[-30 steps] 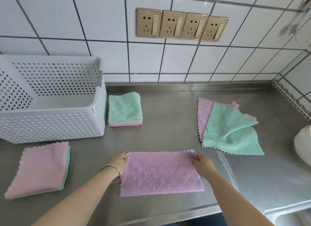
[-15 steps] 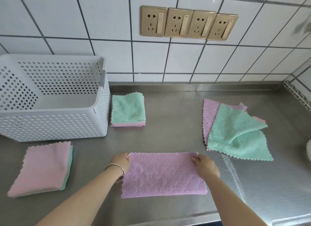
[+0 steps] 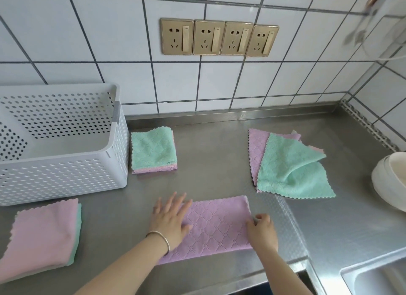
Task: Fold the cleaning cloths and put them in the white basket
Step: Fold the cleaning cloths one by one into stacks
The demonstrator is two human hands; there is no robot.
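Note:
A purple cleaning cloth (image 3: 216, 226), folded in half, lies flat near the counter's front edge. My left hand (image 3: 170, 220) rests flat on its left end with fingers spread. My right hand (image 3: 262, 231) pinches the cloth's right edge. The white perforated basket (image 3: 66, 171) stands at the left and looks empty. A folded stack with a green cloth on top (image 3: 153, 151) sits beside the basket. Another folded stack, pink on top (image 3: 44, 235), lies in front of the basket. Unfolded green (image 3: 292, 171) and purple (image 3: 257, 145) cloths lie in a heap at the right.
The steel counter (image 3: 211, 154) ends at a tiled wall with several gold sockets (image 3: 219, 37). A white bowl-like object (image 3: 393, 182) stands at the right edge. A sink corner (image 3: 377, 277) shows at the bottom right.
My left hand let go of the cloth's top left corner and now lies flat on it. My right hand moved down to the right edge.

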